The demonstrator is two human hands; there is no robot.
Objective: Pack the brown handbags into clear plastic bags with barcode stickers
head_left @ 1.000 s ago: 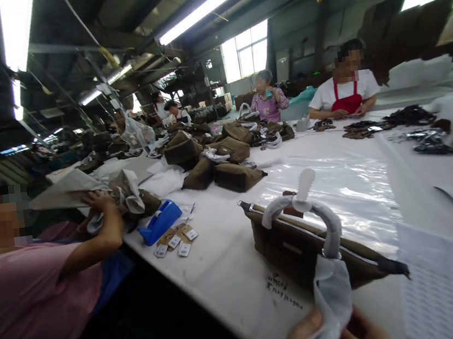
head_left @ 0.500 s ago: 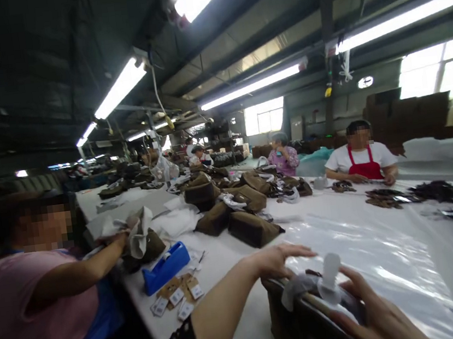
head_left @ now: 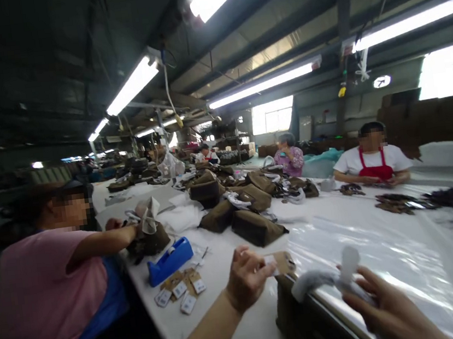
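The left hand [head_left: 248, 278] has drawn back from the bag [head_left: 305, 319] and now pinches a flat brown tag [head_left: 284, 262] between narrowed fingers, at the bag's eleven o'clock — so the work seems centred on that tag. The right hand [head_left: 385, 304] has its fingers curled about the handle [head_left: 312, 281], a rounded loop in soft, pale wrapping. The bag, dull olive-brown fabric, sits at the view's five o'clock — slick clear plastic [head_left: 389, 248] lies at its two o'clock.
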